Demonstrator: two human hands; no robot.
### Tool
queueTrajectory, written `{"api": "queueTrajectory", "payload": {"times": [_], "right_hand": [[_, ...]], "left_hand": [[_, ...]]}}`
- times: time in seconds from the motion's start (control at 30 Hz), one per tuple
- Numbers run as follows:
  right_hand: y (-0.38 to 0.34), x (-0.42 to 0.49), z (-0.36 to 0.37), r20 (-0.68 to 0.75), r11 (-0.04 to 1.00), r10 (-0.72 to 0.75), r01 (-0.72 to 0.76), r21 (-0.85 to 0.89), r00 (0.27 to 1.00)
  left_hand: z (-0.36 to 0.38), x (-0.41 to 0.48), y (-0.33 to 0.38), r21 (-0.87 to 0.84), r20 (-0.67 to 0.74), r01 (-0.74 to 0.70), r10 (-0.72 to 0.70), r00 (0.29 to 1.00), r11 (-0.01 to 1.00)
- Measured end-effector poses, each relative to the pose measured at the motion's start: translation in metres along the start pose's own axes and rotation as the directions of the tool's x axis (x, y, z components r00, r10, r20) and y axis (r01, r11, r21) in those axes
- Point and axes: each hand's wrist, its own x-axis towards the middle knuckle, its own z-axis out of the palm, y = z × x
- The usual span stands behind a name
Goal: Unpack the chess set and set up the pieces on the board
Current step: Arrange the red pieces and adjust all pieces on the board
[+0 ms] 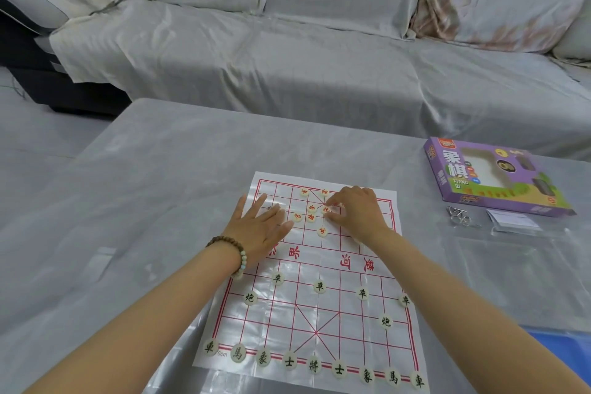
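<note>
Pinching red piece (pixel 326 210) with right hand (pixel 361 214); resting left hand (pixel 259 229) flat, uncurled, on board (pixel 351 265). Between hands: loose red pieces (pixel 311 217). By the forearms: black pieces (pixel 313 365) lined up. Well right of right hand: box (pixel 492 176).

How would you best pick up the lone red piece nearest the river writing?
Pinch the lone red piece by its rim from above, finger and thumb on opposite edges: it is a low round disc lying flat on the board, apart from its neighbours.
</note>
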Motion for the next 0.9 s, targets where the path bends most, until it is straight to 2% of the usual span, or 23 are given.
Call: {"api": "queueTrajectory", "payload": {"times": [0.2,0.27,0.33,0.43,0.57,0.77,0.9], "right_hand": [[0.0,-0.001,-0.002,-0.028,1.0,0.023,-0.023,0.003,0.999],[-0.002,0.001,-0.005,-0.055,1.0,0.019,-0.018,0.009,0.998],[-0.008,0.004,-0.007,-0.083,0.999,-0.016,0.021,0.05,0.996],[-0.028,0.009,-0.008,-0.069,0.987,-0.106,0.113,0.11,0.992],[-0.063,0.019,-0.002,0.007,0.969,-0.243,0.243,0.047,0.97],[-0.091,0.033,0.011,0.083,0.953,-0.3,0.301,-0.01,0.95],[-0.092,0.036,0.013,0.062,0.962,-0.27,0.267,0.061,0.961]], "left_hand": [[-0.006,0.028,0.01,0.02,0.027,-0.063,0.062,0.998,0.998],[-0.007,0.031,0.007,-0.048,0.005,-0.059,0.06,0.998,0.997],[-0.009,0.029,-0.006,-0.132,-0.053,-0.018,0.011,0.999,0.991],[-0.002,0.019,-0.04,-0.151,-0.105,0.067,-0.083,0.991,0.986],[0.017,0.005,-0.083,-0.255,-0.128,0.175,-0.213,0.969,0.951],[0.04,0.005,-0.093,-0.204,-0.281,0.15,-0.205,0.937,0.967],[0.042,0.007,-0.094,-0.206,-0.303,0.159,-0.218,0.928,0.965]]}}
